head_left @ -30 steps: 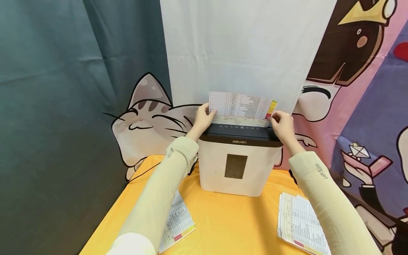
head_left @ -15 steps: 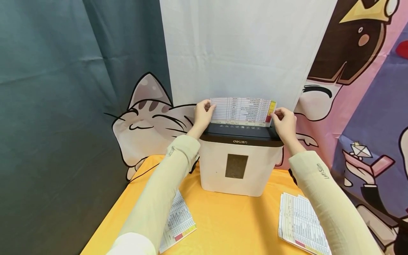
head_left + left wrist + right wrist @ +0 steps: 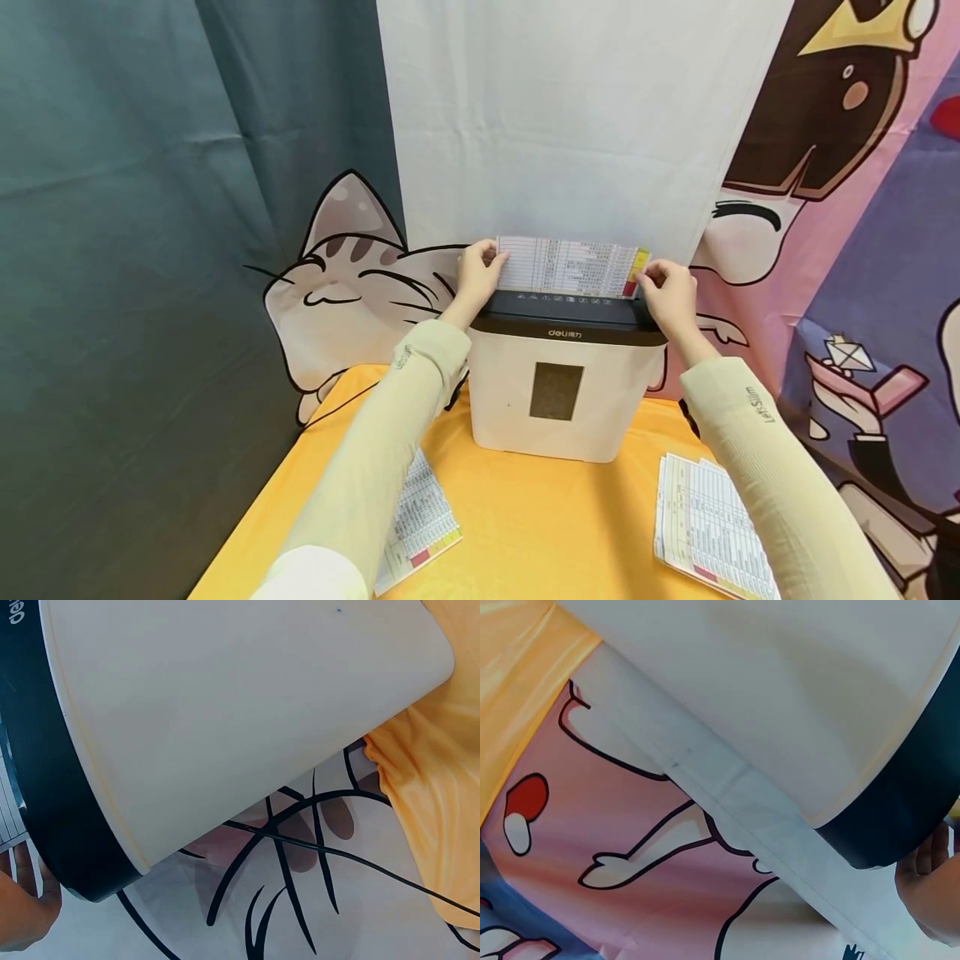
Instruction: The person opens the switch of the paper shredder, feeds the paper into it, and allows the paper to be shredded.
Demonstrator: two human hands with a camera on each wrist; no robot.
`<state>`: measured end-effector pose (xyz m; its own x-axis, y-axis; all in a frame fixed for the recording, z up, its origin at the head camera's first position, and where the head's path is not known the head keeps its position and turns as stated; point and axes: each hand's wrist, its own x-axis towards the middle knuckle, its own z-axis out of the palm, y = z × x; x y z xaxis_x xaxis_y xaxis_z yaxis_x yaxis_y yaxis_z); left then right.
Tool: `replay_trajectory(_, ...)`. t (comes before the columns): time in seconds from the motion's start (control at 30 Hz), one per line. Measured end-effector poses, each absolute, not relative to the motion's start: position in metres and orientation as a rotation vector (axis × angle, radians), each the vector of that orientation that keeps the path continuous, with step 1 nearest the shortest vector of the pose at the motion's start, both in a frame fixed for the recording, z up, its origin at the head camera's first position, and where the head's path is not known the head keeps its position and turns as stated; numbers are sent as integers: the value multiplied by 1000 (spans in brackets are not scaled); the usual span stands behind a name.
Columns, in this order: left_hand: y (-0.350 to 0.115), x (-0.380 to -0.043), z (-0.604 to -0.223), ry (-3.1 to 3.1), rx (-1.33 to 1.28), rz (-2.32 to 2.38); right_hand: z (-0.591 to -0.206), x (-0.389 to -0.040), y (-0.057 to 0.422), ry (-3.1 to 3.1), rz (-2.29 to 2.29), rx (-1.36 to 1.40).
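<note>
A printed form sheet [image 3: 566,267] with yellow and red cells at its right end stands upright at the top of a paper shredder [image 3: 498,392], its lower edge hidden in the slot. The shredder has a white body and a black lid marked "deli". My left hand [image 3: 478,275] pinches the sheet's left edge between thumb and fingers. At the opposite edge my right hand [image 3: 670,293] pinches it by the coloured cells. Just beyond the black rim, the left wrist view catches part of the left hand [image 3: 28,904]. The right wrist view shows the right hand [image 3: 932,885] beside that rim.
Printed sheets [image 3: 420,525] lie at the left of the yellow tablecloth [image 3: 540,533], partly under the left sleeve. A stack of forms [image 3: 708,525] lies at the right. A black cable [image 3: 352,859] runs beside the shredder. A cartoon-printed curtain [image 3: 570,108] hangs close behind.
The sheet has moved down into the shredder's slot, so less of it shows above the lid. Its tilt has levelled out. Both hands stay at its edges, nearly in place.
</note>
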<state>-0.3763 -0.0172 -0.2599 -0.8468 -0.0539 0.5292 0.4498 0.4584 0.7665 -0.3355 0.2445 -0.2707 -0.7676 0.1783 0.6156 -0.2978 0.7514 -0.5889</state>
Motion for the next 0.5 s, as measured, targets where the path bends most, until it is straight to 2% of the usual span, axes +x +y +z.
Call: replay_trajectory(0.5, -16, -378, -273, -2278, -289, -1321, -282, -334, 245, -2314, 889, 126)
